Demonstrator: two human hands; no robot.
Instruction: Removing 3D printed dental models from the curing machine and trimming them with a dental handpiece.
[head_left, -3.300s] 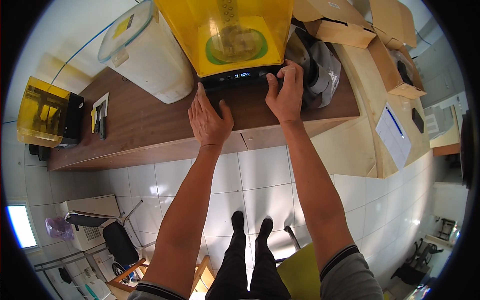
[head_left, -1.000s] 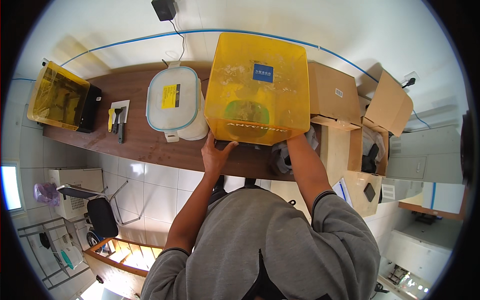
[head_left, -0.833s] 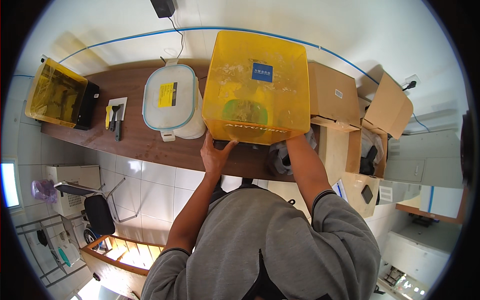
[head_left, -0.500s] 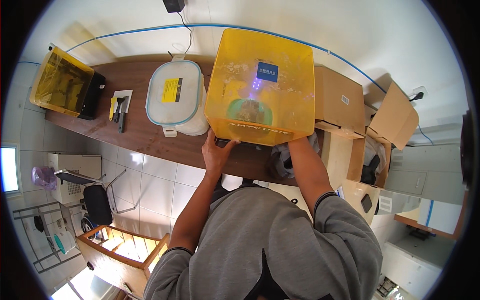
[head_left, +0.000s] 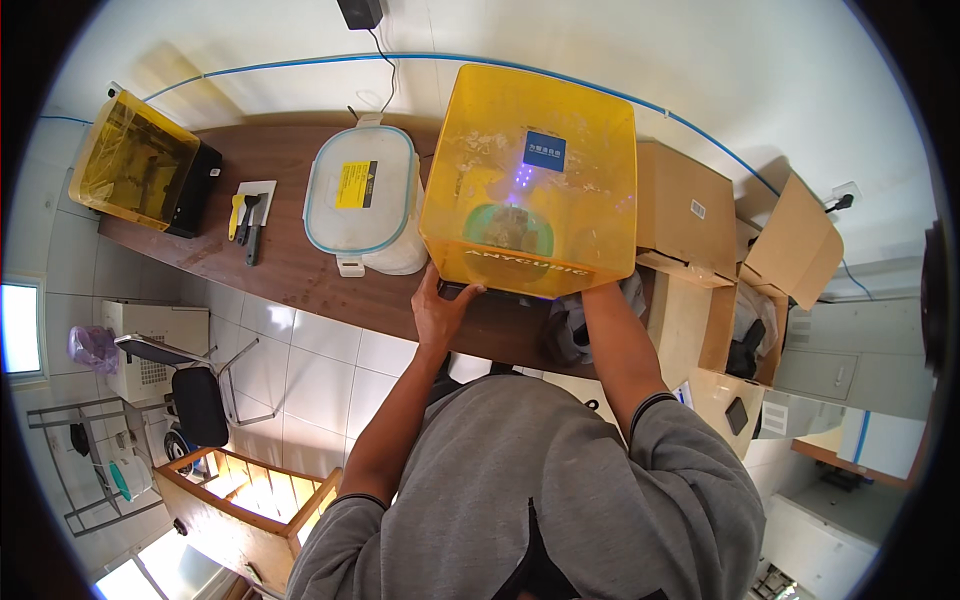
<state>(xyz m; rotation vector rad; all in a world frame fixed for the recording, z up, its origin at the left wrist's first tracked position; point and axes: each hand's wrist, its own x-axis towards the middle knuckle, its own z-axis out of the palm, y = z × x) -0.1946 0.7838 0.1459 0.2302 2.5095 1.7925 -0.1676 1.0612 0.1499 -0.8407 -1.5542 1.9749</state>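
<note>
A machine with a yellow translucent cover (head_left: pixel 485 120) stands on the brown desk (head_left: pixel 350 307). Purple lights glow inside it, above a green round platform (head_left: pixel 485 230) with a blurry object on top. Fingers of my left hand (head_left: pixel 437 305) touch the machine's front-left corner, thumb stretched away from the others along the lower edge. My right forearm (head_left: pixel 620 340) reaches to the front-right corner, where the cover hides my right hand. Dark grey crumpled material (head_left: pixel 568 335) lies beside that forearm.
Left: lidded white container (head_left: pixel 360 200), scrapers (head_left: pixel 247 220), smaller yellow-covered machine (head_left: pixel 135 160). Right: cardboard boxes (head_left: pixel 685 210), phone (head_left: pixel 737 415). Behind run a wall (head_left: pixel 280 35) and blue cable. Below stand a black chair (head_left: pixel 200 405) and wooden crate (head_left: pixel 220 505).
Purple lights inside the machine have come on. Since the oldest frame, my view has shifted over the cover's top and my right hand has gone out of sight. My left hand stays at the corner.
</note>
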